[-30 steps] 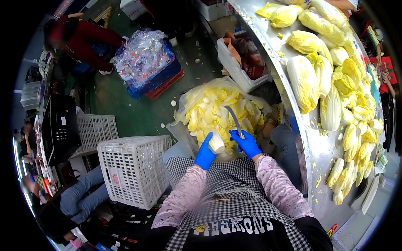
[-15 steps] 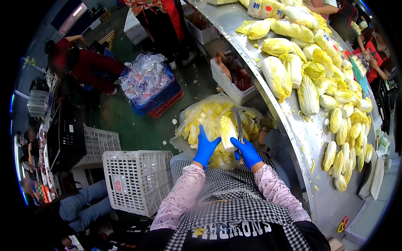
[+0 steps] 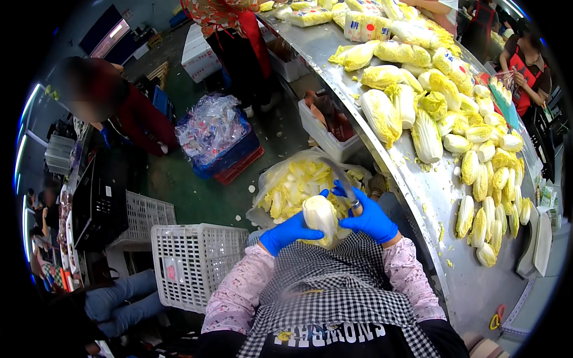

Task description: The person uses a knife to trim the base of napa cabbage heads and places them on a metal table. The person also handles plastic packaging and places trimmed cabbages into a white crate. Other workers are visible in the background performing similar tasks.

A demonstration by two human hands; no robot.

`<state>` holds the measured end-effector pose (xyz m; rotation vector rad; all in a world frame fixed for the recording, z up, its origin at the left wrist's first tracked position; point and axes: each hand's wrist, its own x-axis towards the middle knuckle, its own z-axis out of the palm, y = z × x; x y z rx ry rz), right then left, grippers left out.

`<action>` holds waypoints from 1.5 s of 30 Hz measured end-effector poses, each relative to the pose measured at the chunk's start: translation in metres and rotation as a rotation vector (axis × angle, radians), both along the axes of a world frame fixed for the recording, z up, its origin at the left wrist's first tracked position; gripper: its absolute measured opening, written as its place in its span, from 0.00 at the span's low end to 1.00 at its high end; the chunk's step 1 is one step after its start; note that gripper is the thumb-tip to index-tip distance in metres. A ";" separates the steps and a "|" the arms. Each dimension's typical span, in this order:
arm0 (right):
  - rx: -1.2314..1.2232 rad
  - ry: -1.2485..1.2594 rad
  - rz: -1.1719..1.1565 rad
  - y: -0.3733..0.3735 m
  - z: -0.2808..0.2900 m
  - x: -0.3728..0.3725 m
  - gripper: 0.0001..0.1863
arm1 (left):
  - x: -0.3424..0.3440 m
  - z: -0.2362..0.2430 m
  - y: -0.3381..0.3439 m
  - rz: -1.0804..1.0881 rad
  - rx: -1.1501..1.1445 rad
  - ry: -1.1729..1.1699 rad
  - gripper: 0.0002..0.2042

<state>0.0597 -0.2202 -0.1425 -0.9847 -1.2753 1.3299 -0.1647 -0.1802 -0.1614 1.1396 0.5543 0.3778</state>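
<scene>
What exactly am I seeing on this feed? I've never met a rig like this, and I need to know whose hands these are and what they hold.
There is no robot: these are a person's own hands, in blue gloves. The view looks down from the left of two fisheye cameras worn on their head, so straight edges bend near the rim.

The left hand holds a pale cabbage. The right hand grips a curved knife.

Just beyond the hands is a clear bag filled with yellow leaves. The metal table on the right bears many more cabbages, some wrapped. A white crate stands at the left.
</scene>
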 end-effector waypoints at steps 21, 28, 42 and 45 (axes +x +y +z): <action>-0.219 -0.543 -0.013 -0.004 0.000 -0.016 0.37 | 0.010 -0.021 -0.032 0.330 -0.212 -0.184 0.31; -0.103 -0.694 -0.176 -0.002 0.002 -0.029 0.32 | 0.008 -0.026 -0.024 0.438 -0.237 -0.279 0.28; -0.163 -0.622 -0.245 0.051 -0.034 -0.020 0.42 | 0.007 -0.033 -0.001 0.686 -0.223 -0.285 0.28; -0.170 -0.432 -0.039 0.049 0.001 -0.029 0.50 | -0.002 -0.035 0.004 0.622 0.067 0.008 0.31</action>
